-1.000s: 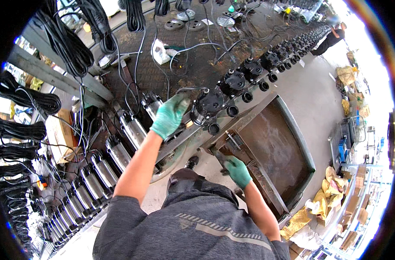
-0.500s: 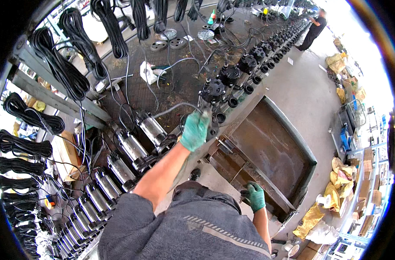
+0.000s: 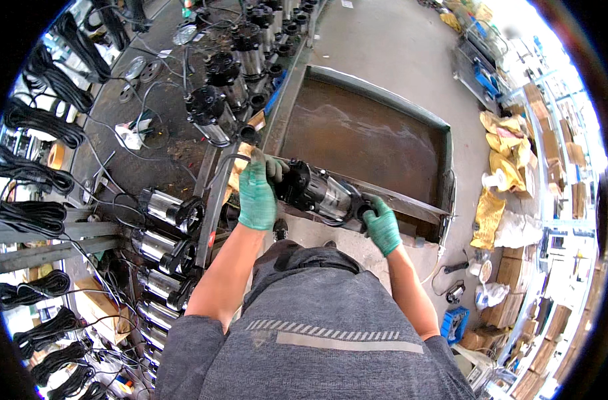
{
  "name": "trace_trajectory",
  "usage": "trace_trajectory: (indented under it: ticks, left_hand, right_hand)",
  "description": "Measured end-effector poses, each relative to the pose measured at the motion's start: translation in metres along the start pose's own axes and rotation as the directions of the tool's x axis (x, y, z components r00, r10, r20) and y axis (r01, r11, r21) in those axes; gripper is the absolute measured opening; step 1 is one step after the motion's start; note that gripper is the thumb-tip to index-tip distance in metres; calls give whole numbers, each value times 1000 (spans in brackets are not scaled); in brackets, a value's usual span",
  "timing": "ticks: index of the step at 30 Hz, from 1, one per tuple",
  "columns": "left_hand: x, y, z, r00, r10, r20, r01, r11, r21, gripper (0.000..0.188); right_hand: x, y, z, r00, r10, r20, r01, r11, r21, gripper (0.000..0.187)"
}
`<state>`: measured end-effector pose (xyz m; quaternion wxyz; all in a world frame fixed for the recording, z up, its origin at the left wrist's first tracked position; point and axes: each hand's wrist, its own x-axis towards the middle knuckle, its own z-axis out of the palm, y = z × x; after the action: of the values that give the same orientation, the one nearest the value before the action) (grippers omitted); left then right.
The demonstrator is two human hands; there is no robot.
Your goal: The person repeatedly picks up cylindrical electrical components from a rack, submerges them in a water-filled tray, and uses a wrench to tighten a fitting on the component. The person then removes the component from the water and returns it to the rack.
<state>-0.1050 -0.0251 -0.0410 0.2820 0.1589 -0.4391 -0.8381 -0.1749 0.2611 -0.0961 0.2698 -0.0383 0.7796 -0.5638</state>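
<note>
Between left hand (image 3: 257, 190) and right hand (image 3: 382, 225) | steel pump (image 3: 332, 199) now spans, away from pump row (image 3: 214, 120) | each clasps one end, apparently sharing its weight | brown tray (image 3: 364, 137) beyond

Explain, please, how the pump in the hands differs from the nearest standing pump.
Pose: the held pump is tilted onto its side; the standing pump is upright.
Place: the held pump is between left hand and right hand; the standing pump is on the bench.
Shared: both have shiny silver bodies and black heads.
</note>
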Motion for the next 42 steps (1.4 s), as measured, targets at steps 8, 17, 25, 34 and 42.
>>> trace_trajectory:
  ticks: [8,17,25,34,42]
  left_hand:
    - [-13,-153,-86,907,-278,-317,422,597,683,60]
    - [-8,-151,-119,814,-528,-239,353,124,927,64]
    - [-47,-149,-49,960,-215,178,-98,339,936,72]
    - [-43,-154,-33,959,-267,96,-11,306,952,75]
    - [-37,-158,-38,933,-347,91,50,378,924,68]
  right_hand:
    - [12,-5,-67,996,13,-91,-67,782,-620,39]
    - [16,7,-58,980,-181,-81,87,759,-646,48]
    - [-36,115,-113,797,-121,-592,-8,978,-210,38]
    - [-78,210,-225,517,61,-854,-517,817,-255,48]
    - [-41,218,-240,558,-2,-830,-402,874,-272,31]
